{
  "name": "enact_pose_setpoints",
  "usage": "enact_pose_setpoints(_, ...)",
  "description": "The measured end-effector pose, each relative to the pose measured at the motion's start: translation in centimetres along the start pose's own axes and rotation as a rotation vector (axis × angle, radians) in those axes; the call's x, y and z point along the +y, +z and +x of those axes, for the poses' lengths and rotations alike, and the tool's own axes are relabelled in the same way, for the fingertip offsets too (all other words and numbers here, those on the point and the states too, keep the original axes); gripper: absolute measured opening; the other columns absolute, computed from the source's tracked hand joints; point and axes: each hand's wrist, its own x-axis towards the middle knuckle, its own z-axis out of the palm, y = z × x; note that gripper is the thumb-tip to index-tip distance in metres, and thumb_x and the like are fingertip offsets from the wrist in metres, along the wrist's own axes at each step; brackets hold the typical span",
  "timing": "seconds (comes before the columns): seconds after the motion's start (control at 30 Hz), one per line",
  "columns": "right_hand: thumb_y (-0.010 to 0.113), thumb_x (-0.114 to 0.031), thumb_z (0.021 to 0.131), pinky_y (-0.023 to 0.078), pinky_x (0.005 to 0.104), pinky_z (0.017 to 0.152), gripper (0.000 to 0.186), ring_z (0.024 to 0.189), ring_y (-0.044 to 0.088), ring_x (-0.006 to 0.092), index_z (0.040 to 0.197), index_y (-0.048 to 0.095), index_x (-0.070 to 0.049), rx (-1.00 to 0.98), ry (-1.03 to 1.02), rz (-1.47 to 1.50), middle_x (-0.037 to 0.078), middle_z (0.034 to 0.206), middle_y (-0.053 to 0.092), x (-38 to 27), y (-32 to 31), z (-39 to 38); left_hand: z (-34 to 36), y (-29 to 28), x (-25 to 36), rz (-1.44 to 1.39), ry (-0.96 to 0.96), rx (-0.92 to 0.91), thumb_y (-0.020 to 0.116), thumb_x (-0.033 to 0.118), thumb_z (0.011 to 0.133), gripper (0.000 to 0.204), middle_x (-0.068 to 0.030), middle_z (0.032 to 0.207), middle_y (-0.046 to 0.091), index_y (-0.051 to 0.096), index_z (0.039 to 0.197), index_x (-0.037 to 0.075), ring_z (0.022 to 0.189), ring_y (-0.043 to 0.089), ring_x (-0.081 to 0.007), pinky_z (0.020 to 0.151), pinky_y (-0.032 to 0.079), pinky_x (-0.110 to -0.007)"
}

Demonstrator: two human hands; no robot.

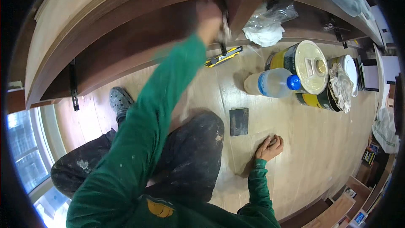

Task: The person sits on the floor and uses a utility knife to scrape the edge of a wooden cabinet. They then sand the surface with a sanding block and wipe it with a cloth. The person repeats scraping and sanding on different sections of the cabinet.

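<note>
My left hand point(209, 21), smeared by motion, reaches up inside the brown wooden cabinet point(141, 27), beside a metal drawer runner point(224, 29). Its fingers are too blurred to tell if they hold anything. My right hand point(270, 147) rests low on the wood-look floor, its fingers curled in; whatever lies inside them, if anything, is hidden. Just left of it a dark grey square sheet point(239, 121), perhaps sandpaper, lies flat. Below the cabinet edge is a yellow-and-black utility knife point(224, 57).
A clear bottle with a blue cap point(272, 83) leans near yellow-and-black cans point(311, 66), with a crumpled cloth point(341, 86) on one. Plastic wrap and white material point(265, 31) sit in the cabinet. Another black runner point(74, 86) hangs at left, near a window point(27, 143).
</note>
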Motion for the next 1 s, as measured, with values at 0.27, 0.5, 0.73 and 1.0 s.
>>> enact_pose_setpoints(0.27,0.055,-0.033,0.094,0.036,0.0483,0.097,0.038,0.115,0.045,0.0371,0.115,0.058,-0.001,0.005,0.003,-0.036,0.020,0.125,0.051,0.0,-0.7,-0.5,-11.3,-11.2,-2.4,0.172,-0.158,0.049,0.064,0.028,0.092,0.034,-0.0104,0.081,0.069,0.069,0.092,-0.006,0.069,0.066,-0.0136,0.056,0.050,-0.027)
enact_pose_setpoints(0.5,0.056,-0.034,0.093,0.035,0.0494,0.097,0.036,0.114,0.045,0.0361,0.112,0.060,-0.003,0.016,-0.031,0.036,0.019,0.123,0.052,0.1,-1.0,-0.6,-10.3,-4.7,4.3,0.394,0.310,-0.385,0.077,0.034,0.079,0.037,-0.0074,0.079,0.070,0.071,0.082,-0.003,0.067,0.061,-0.0095,0.059,0.047,-0.025)
enact_pose_setpoints(0.73,0.071,-0.040,0.080,0.039,0.0468,0.094,0.053,0.106,0.050,0.0377,0.112,0.060,0.000,-0.289,0.043,0.372,0.018,0.114,0.056,-7.0,-0.9,-1.1,-7.4,-5.1,1.7,0.583,0.234,-0.577,0.079,0.032,0.077,0.034,-0.0056,0.083,0.072,0.074,0.094,0.003,0.073,0.064,-0.0077,0.067,0.051,-0.024)
enact_pose_setpoints(1.0,0.088,-0.029,0.059,0.050,0.0424,0.081,0.058,0.090,0.061,0.0364,0.102,0.058,-0.003,-0.545,0.102,0.079,0.018,0.098,0.063,-14.9,0.0,2.1,-10.3,-2.1,8.6,0.265,0.452,-0.579,0.073,0.031,0.083,0.035,-0.0082,0.093,0.072,0.072,0.100,0.001,0.085,0.065,-0.0140,0.079,0.049,-0.028)
